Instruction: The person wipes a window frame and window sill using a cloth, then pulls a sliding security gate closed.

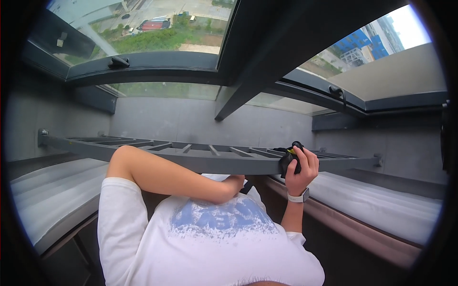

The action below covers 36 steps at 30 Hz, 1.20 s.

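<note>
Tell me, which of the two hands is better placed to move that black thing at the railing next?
Probably the right hand: it holds the black object at the grey railing. The left hand is close against the white shirt, partly hidden.

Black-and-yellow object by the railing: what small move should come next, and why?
Probably draw the black-and-yellow object slightly toward the white shirt: the right hand alone grips it, close by the dark railing, while the left hand sits apart near the shirt, its fingers hidden.
</note>
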Each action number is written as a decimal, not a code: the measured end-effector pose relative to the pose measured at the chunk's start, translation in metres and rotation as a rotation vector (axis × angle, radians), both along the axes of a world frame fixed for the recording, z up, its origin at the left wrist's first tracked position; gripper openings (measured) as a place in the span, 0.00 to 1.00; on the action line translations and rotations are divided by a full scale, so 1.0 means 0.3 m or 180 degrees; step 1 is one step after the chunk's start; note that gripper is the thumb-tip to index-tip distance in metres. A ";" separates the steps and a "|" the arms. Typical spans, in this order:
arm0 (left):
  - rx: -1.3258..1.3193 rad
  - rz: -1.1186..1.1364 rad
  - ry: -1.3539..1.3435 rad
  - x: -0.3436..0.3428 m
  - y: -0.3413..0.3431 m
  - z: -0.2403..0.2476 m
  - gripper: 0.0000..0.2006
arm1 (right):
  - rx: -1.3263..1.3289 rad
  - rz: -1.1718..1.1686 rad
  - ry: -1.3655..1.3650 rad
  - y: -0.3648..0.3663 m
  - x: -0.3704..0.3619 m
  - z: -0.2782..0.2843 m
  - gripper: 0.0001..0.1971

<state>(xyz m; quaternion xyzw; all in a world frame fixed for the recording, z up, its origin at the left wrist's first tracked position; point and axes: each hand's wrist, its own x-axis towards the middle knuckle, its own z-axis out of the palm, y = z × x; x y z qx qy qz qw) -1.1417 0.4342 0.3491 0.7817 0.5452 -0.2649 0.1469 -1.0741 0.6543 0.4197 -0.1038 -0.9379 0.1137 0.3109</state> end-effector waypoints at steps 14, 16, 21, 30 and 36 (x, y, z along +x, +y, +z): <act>0.0699 0.2034 -0.2782 0.151 -0.171 -0.552 0.12 | -0.0245 0.0495 0.0442 -0.569 -0.245 0.000 0.15; 0.0492 0.1909 -0.2664 0.131 -0.230 -0.541 0.12 | -0.0230 0.0576 0.0434 -0.642 -0.268 0.000 0.14; -0.0933 -0.0224 -0.2563 -0.263 -0.412 0.290 0.17 | -0.0131 0.0545 0.0428 -0.793 -0.303 0.003 0.14; 0.0822 0.2669 -0.5566 -1.028 -0.892 0.330 0.19 | -0.0197 0.0557 0.0250 -1.073 -0.391 0.031 0.26; -0.0810 0.3025 -0.4576 -1.017 -1.055 0.162 0.33 | -0.0218 0.0723 0.0276 -1.275 -0.498 -0.023 0.21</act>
